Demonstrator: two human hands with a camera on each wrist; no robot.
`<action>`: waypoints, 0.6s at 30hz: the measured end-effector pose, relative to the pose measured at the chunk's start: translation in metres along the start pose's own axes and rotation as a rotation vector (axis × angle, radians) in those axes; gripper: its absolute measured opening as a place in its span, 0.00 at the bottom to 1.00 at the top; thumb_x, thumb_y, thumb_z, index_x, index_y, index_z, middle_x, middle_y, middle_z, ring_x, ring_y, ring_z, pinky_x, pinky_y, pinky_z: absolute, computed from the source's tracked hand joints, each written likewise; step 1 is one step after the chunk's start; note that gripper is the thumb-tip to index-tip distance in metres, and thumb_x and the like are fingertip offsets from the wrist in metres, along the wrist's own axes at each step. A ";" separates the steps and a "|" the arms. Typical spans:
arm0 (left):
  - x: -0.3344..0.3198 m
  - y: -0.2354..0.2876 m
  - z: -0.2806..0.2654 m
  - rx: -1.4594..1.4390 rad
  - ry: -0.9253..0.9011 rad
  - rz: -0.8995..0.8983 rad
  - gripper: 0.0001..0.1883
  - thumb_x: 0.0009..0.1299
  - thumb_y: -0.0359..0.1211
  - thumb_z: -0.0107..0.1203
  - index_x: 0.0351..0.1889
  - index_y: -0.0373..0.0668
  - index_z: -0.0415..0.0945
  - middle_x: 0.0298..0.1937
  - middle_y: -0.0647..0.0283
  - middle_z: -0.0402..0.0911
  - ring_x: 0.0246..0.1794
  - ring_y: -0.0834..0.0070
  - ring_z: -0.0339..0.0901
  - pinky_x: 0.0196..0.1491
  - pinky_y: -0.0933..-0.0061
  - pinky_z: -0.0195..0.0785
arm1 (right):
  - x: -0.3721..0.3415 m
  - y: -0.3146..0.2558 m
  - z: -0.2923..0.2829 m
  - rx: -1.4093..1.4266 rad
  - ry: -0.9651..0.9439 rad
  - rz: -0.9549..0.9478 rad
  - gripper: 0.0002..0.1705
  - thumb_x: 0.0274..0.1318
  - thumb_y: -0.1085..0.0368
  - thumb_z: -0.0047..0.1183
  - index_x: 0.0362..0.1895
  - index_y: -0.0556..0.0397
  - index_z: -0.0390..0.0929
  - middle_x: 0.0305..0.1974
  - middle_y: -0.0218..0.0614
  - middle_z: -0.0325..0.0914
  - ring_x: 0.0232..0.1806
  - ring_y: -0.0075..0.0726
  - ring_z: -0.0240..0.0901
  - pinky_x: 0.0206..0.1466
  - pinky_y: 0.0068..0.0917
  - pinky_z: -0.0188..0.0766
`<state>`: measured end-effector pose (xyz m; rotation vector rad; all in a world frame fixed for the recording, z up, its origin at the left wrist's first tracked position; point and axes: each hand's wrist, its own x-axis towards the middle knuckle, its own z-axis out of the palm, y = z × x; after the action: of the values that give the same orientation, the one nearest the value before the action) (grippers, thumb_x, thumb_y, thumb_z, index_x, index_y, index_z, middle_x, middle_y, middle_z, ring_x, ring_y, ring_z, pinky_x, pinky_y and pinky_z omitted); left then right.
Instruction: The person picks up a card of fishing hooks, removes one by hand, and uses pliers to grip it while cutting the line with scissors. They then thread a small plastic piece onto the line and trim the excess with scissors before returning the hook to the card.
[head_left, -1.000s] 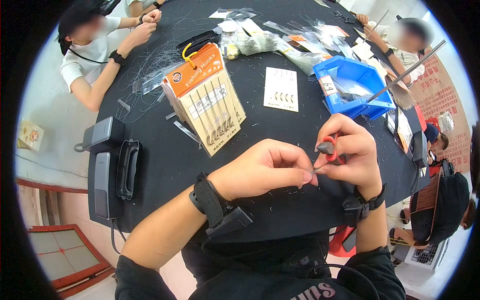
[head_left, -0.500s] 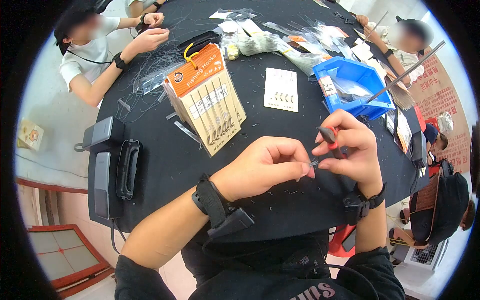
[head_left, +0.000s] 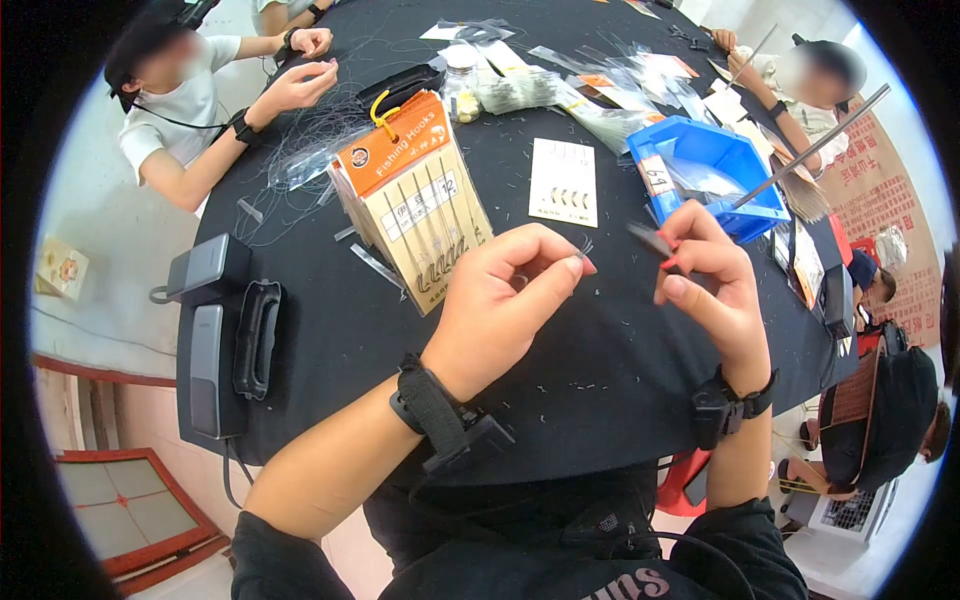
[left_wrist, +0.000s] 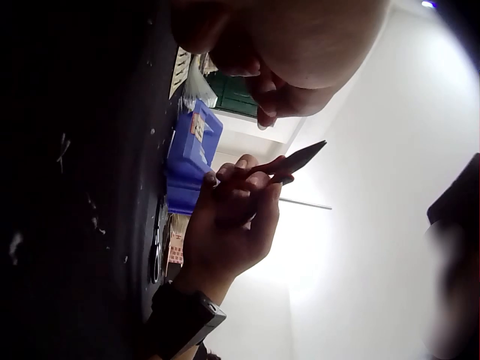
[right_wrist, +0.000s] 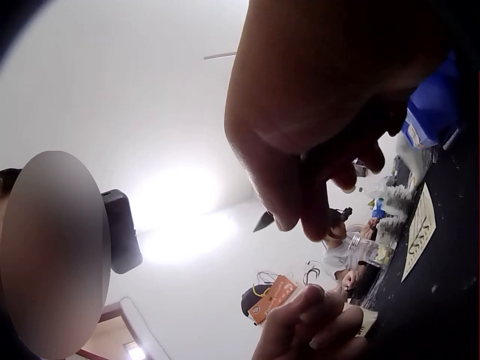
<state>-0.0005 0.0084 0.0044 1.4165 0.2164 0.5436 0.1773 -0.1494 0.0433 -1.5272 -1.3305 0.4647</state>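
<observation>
My left hand (head_left: 495, 310) pinches a small bunch of dark fishing hooks (head_left: 585, 246) between thumb and index finger. In the right wrist view the curved hooks (right_wrist: 311, 274) stick up above the fingertips. Apart from it on the right, my right hand (head_left: 722, 285) holds small red-handled snips (head_left: 668, 243), blurred in the head view. Their pointed dark blades (left_wrist: 306, 155) show sharply in the left wrist view. Behind the left hand stands a stack of orange-topped fishing hook cards (head_left: 400, 190). A single pale card (head_left: 562, 165) with several hooks lies flat beyond the hands.
To the back right sits a blue bin (head_left: 710, 215) with a metal rod (head_left: 820, 140) crossing it. Clear packets (head_left: 600, 100) and a jar (head_left: 460, 80) stand farther back. Black-and-grey devices (head_left: 212, 340) lie at the left edge. Other people sit around the black table (head_left: 600, 430).
My left hand has lifted forward and slightly left, bringing the hooks up near the cards. My right hand has drawn apart from it, turning the snips.
</observation>
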 end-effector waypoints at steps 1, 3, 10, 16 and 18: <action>0.000 0.000 0.000 0.010 0.009 0.008 0.05 0.73 0.29 0.54 0.39 0.38 0.78 0.33 0.73 0.76 0.32 0.91 0.66 0.35 0.86 0.59 | -0.001 -0.001 0.000 0.022 -0.029 0.046 0.12 0.50 0.60 0.63 0.23 0.54 0.79 0.36 0.31 0.65 0.39 0.29 0.64 0.45 0.24 0.59; 0.000 0.000 -0.001 0.001 0.018 0.021 0.05 0.73 0.29 0.54 0.39 0.37 0.78 0.34 0.73 0.76 0.32 0.91 0.66 0.35 0.86 0.59 | -0.001 -0.001 0.000 0.036 -0.062 0.085 0.12 0.49 0.61 0.64 0.23 0.54 0.78 0.36 0.31 0.65 0.38 0.29 0.64 0.44 0.24 0.59; 0.000 -0.001 -0.002 0.010 0.053 0.053 0.05 0.73 0.29 0.54 0.39 0.37 0.78 0.34 0.73 0.77 0.33 0.91 0.67 0.36 0.86 0.60 | 0.001 0.001 0.003 -0.033 -0.073 0.025 0.12 0.45 0.63 0.67 0.22 0.54 0.77 0.35 0.31 0.65 0.38 0.29 0.64 0.44 0.24 0.59; 0.000 -0.002 -0.001 0.026 0.059 0.070 0.05 0.73 0.29 0.54 0.39 0.37 0.79 0.33 0.74 0.76 0.32 0.91 0.67 0.35 0.87 0.59 | 0.001 -0.002 0.004 0.061 -0.139 0.085 0.09 0.44 0.65 0.67 0.22 0.53 0.79 0.34 0.31 0.66 0.38 0.28 0.66 0.43 0.25 0.61; -0.001 0.001 -0.001 0.019 0.058 0.058 0.05 0.73 0.29 0.54 0.39 0.37 0.79 0.32 0.74 0.75 0.31 0.92 0.66 0.34 0.87 0.58 | 0.001 -0.004 0.003 0.049 -0.169 0.092 0.08 0.44 0.66 0.66 0.22 0.53 0.80 0.34 0.30 0.67 0.38 0.28 0.67 0.43 0.25 0.62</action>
<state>-0.0015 0.0088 0.0054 1.4303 0.2281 0.6318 0.1731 -0.1472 0.0454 -1.5400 -1.3708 0.6931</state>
